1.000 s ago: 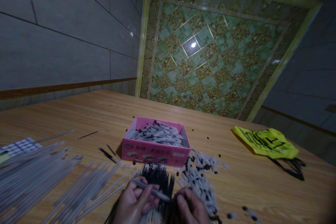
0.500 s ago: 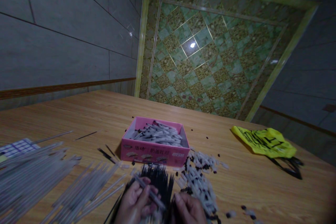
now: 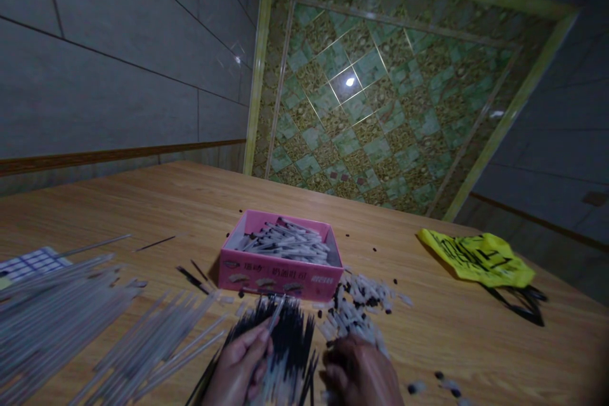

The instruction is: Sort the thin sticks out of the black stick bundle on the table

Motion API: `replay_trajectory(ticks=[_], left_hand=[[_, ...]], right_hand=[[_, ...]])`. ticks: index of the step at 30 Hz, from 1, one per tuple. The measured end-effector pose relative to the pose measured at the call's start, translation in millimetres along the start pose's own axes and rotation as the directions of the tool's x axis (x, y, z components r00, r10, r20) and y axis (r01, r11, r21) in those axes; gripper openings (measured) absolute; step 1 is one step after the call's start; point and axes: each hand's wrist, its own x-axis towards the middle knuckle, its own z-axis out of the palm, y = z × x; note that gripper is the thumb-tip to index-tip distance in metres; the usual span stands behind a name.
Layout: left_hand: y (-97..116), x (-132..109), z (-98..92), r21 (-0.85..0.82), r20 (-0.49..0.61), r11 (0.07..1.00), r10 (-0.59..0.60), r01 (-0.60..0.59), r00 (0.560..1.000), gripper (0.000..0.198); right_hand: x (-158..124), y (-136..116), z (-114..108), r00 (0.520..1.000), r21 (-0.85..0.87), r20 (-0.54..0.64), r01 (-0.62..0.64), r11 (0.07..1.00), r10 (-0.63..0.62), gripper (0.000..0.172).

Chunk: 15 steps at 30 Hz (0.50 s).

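My left hand (image 3: 242, 361) is closed around a slender clear tube (image 3: 276, 314), like a pen barrel, which points up and away from me. Beneath and beside it lies a bundle of thin black sticks with pale lower ends (image 3: 292, 336), like pen refills. My right hand (image 3: 364, 368) is lowered at the near side of a heap of small white caps with black ends (image 3: 354, 320). Its fingers are curled downward and somewhat blurred; whatever they hold is hidden. Beyond both hands stands a pink open box (image 3: 280, 276) full of white, black-ended pens (image 3: 285, 242).
Many clear tubes (image 3: 61, 323) lie in a pile on the left, with a smaller group (image 3: 157, 342) nearer the middle. A checked cloth-like piece (image 3: 33, 264) is at the far left. A yellow bag with black straps (image 3: 476, 257) rests on the right of the wooden table (image 3: 404, 228).
The tube in my left hand has turned from slanting down to the right to pointing upward. My right hand has moved right, from beside the black sticks to the heap of caps.
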Motion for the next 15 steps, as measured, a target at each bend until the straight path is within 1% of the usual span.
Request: replay_trajectory(ticks=[3,5,7,8,10,11,12,14,15], left_hand=[[0.4,0.8,-1.1,-0.001,0.017,1.0,-0.007,0.007,1.0,0.052],[2.3,-1.1,-0.2,0.033,0.026,0.999,-0.003,0.002,1.0,0.051],[5.0,-3.9,1.0,0.1,0.038,0.995,0.012,-0.016,0.999,0.048],[6.5,-5.2,1.5,0.133,0.052,0.991,0.026,-0.033,0.998,0.046],[9.4,-7.1,2.1,0.192,0.096,0.978,0.058,-0.076,0.994,0.044],[10.8,-7.5,2.1,0.222,0.128,0.97,0.072,-0.099,0.989,0.043],[12.1,-7.6,1.9,0.255,0.159,0.959,0.085,-0.125,0.984,0.043],[14.4,-7.6,1.4,0.33,0.211,0.93,0.093,-0.16,0.973,0.043],[15.3,-7.5,1.1,0.362,0.23,0.917,0.089,-0.17,0.969,0.043]], right_hand=[[-2.8,1.1,3.5,0.991,0.004,0.087,0.101,0.995,-0.101,0.013],[-4.5,2.9,6.6,0.984,-0.016,0.117,0.135,0.991,-0.132,0.017],[-5.8,4.2,8.3,0.99,0.023,0.075,0.115,0.993,-0.116,0.02],[-6.2,4.4,8.4,0.994,0.081,0.035,0.102,0.991,-0.105,0.02],[-5.9,3.8,7.4,0.996,0.291,-0.039,0.09,0.952,-0.082,0.016],[-5.1,3.3,7.0,0.996,0.43,-0.06,0.084,0.899,-0.064,0.014],[-4.0,2.6,6.9,0.996,0.573,-0.07,0.078,0.816,-0.046,0.014],[-1.4,1.6,8.5,0.998,0.812,-0.059,0.042,0.583,0.01,0.021],[-0.1,1.3,10.1,0.998,0.89,-0.041,0.015,0.455,0.049,0.026]])
